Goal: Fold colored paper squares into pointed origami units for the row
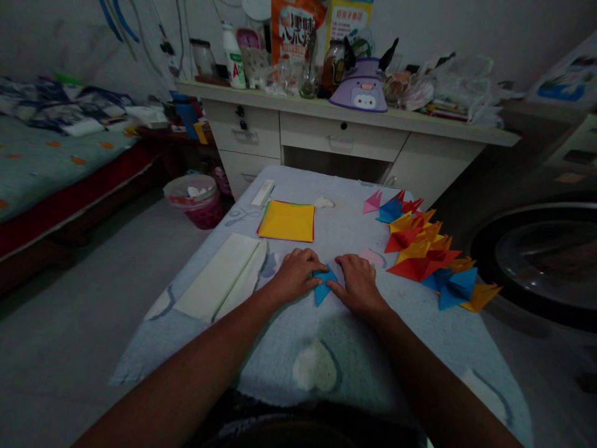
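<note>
A small piece of folded blue origami paper (324, 290) lies on the cloth-covered table between my hands, one pointed corner toward me. My left hand (298, 274) pinches its left side, with thumb and fingers closed on the edge. From the right, my right hand (358, 281) rests on the table with its thumb on the paper's right edge and its fingers curled. Beyond my left hand sits a stack of square coloured paper (287, 221), yellow on top. Folded paper cranes (422, 264) in red, orange, blue and pink stand in a cluster to the right.
A folded off-white sheet (221, 274) lies on the table at left, and a small white case (263, 194) near its far left edge. Behind stands a cluttered desk (308, 104). A pink bin (200, 202) is on the floor, a washing machine (536, 249) at right.
</note>
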The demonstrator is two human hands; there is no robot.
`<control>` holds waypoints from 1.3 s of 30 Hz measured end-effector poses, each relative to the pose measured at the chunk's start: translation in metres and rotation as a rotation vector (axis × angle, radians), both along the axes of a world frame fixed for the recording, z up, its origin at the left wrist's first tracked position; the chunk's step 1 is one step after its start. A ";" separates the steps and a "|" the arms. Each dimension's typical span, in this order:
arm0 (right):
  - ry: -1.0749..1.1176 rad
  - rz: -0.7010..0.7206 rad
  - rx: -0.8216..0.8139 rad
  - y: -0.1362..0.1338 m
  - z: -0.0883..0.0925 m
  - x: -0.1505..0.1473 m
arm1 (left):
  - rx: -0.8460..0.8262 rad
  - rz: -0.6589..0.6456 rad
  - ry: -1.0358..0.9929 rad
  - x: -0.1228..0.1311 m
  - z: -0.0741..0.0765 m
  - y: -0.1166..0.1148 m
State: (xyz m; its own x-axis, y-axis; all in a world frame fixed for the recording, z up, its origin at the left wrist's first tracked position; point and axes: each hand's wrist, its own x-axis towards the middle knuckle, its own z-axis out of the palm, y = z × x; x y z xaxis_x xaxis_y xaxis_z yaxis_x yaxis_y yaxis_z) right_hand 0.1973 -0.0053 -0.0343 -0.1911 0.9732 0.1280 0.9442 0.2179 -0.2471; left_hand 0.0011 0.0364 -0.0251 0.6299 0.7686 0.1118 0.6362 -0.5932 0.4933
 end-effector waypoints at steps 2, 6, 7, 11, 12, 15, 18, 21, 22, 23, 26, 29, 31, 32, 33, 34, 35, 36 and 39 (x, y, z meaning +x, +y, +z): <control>-0.011 0.006 0.011 -0.002 0.000 -0.001 | 0.000 -0.004 0.014 0.000 0.000 -0.001; -0.016 0.019 0.020 -0.009 0.000 -0.005 | 0.005 0.004 0.031 0.000 -0.002 -0.001; -0.014 0.023 0.018 -0.010 0.000 -0.007 | 0.008 0.005 0.030 0.000 -0.002 -0.001; 0.023 0.064 -0.003 -0.013 -0.002 -0.010 | 0.006 -0.004 0.019 0.000 -0.003 0.000; 0.041 0.080 -0.013 -0.013 -0.001 -0.009 | 0.001 -0.012 0.015 -0.001 -0.003 0.000; 0.130 0.113 -0.017 -0.012 0.003 -0.005 | -0.013 -0.028 -0.006 -0.002 -0.003 0.000; 0.242 0.164 0.036 -0.011 0.013 0.000 | -0.022 -0.001 -0.032 -0.002 0.000 -0.001; 0.281 0.245 0.045 -0.010 0.021 0.001 | -0.033 0.032 -0.027 -0.001 0.003 -0.003; 0.270 0.263 0.031 -0.010 0.022 0.000 | -0.037 0.034 -0.019 -0.001 0.004 -0.003; 0.251 0.275 0.014 -0.010 0.021 0.000 | -0.038 0.035 -0.012 -0.001 0.004 -0.004; 0.168 0.282 -0.022 -0.008 0.016 0.000 | -0.036 0.028 -0.010 -0.001 0.003 -0.003; 0.100 0.259 -0.036 -0.005 0.011 0.003 | -0.047 0.000 -0.026 -0.004 0.001 0.000; 0.102 0.267 -0.051 -0.004 0.011 0.006 | -0.052 -0.038 -0.045 -0.008 0.000 0.002; 0.118 0.278 -0.059 -0.004 0.011 0.008 | -0.052 -0.058 -0.056 -0.009 0.001 0.003; 0.137 0.289 -0.065 -0.003 0.012 0.010 | -0.053 -0.077 -0.063 -0.011 0.001 0.004; 0.156 0.298 -0.069 -0.003 0.014 0.011 | -0.056 -0.095 -0.067 -0.012 0.002 0.004; 0.170 0.304 -0.072 -0.003 0.015 0.012 | -0.060 -0.108 -0.070 -0.013 0.004 0.005; 0.181 0.304 -0.071 -0.003 0.017 0.013 | -0.064 -0.116 -0.072 -0.014 0.005 0.005; 0.190 0.303 -0.075 -0.004 0.020 0.013 | -0.074 -0.121 -0.073 -0.015 0.007 0.005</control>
